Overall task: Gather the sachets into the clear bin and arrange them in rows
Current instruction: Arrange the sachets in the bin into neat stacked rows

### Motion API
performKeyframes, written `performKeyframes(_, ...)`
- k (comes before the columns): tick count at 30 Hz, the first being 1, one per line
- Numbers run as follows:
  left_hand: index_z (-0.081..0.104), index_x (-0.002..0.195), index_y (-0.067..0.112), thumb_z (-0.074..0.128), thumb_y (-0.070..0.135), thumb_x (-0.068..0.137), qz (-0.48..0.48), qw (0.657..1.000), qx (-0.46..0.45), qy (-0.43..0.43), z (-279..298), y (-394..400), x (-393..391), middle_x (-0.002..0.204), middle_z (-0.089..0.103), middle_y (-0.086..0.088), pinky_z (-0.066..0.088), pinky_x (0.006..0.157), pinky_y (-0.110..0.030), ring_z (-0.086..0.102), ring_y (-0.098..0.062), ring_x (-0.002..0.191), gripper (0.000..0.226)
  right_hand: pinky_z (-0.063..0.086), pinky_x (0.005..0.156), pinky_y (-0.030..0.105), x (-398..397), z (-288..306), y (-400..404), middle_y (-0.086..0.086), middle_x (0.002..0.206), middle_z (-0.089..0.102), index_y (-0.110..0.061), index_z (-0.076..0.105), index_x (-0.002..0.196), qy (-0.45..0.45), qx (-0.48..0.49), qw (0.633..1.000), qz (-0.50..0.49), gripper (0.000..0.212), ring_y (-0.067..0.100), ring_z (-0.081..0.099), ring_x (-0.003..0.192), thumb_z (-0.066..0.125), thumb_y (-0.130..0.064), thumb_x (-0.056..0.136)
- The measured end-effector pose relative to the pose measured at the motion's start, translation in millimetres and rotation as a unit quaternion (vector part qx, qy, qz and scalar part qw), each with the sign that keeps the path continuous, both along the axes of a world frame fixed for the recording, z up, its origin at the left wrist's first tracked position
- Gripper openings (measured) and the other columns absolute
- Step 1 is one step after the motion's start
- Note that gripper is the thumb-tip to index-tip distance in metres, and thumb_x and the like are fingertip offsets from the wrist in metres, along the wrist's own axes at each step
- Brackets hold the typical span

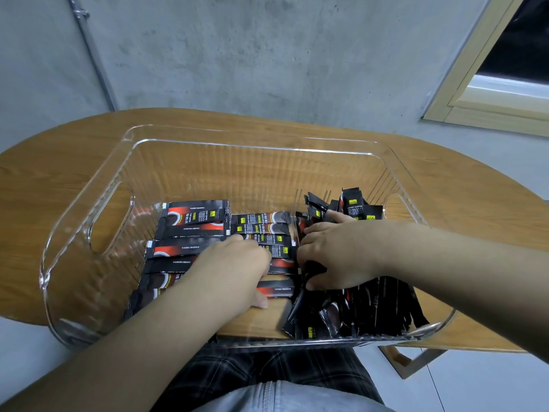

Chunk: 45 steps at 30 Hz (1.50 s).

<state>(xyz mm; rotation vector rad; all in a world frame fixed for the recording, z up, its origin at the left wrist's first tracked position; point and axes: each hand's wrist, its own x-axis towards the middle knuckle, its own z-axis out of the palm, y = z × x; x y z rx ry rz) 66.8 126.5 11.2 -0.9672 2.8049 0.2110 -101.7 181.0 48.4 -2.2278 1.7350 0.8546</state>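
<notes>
Sachets, black and red: flat rows (pixel 190 230) occupy the left and centre floor of the clear bin (pixel 89 209); a loose heap (pixel 356 310) fills its right side, some standing on end at the far right wall. Left hand (pixel 234 269) lies palm-down on the rows, fingers together and straight. Right hand (pixel 335 257) reaches into the heap, fingers curled around dark sachets (exact hold partly hidden). The bin sits on a wooden table (pixel 44 173).
</notes>
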Motion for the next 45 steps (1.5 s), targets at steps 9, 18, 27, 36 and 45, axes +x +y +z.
performKeyframes(9,0.048,0.116,0.036,0.059,0.051,0.085,-0.023,0.996,0.021,0.084,-6,-7,20,0.117,0.038,0.017,0.022,0.103,-0.028,0.026,-0.007,0.118,0.036,0.003,0.116,0.046,-2,2,7,-0.007,0.142,0.044,-0.025,0.047,0.13,-0.014,-0.035,0.999,0.012,0.05,0.014,0.021,0.141,0.039,-0.057,0.093)
performKeyframes(18,0.034,0.136,0.048,0.058,0.054,0.084,-0.029,0.992,0.065,0.108,-6,-19,29,0.146,0.022,0.029,-0.006,0.113,-0.027,-0.003,0.001,0.141,0.057,-0.004,0.116,0.053,6,-4,17,-0.003,0.143,0.042,-0.024,0.038,0.138,0.006,-0.035,0.999,0.002,0.056,0.016,0.019,0.142,0.027,-0.059,0.095)
performKeyframes(27,0.028,0.136,0.055,0.051,0.057,0.087,-0.047,0.989,0.082,0.116,-11,-21,33,0.151,0.01,0.029,-0.014,0.111,-0.026,-0.014,0.005,0.139,0.054,-0.015,0.113,0.052,24,-22,28,-0.004,0.135,0.046,-0.024,0.05,0.133,-0.03,-0.138,0.984,-0.104,0.063,0.016,0.021,0.14,0.021,-0.063,0.093)
performKeyframes(36,0.033,0.133,0.055,0.053,0.056,0.086,-0.021,0.987,0.089,0.134,-8,-32,46,0.148,0.014,0.032,-0.008,0.11,-0.022,-0.013,0.017,0.127,0.05,-0.015,0.112,0.052,38,-32,14,-0.001,0.136,0.046,-0.015,0.055,0.127,-0.025,-0.198,0.97,-0.139,0.049,0.019,0.024,0.138,0.032,-0.045,0.095)
performKeyframes(45,0.036,0.132,0.053,0.055,0.053,0.087,0.011,0.985,0.094,0.145,-8,-44,57,0.147,0.019,0.032,-0.002,0.115,-0.03,-0.007,0.01,0.137,0.049,-0.019,0.11,0.055,46,-32,-6,0.0,0.143,0.042,-0.015,0.053,0.132,0.009,-0.191,0.969,-0.158,0.085,0.017,0.013,0.144,0.03,-0.079,0.08)
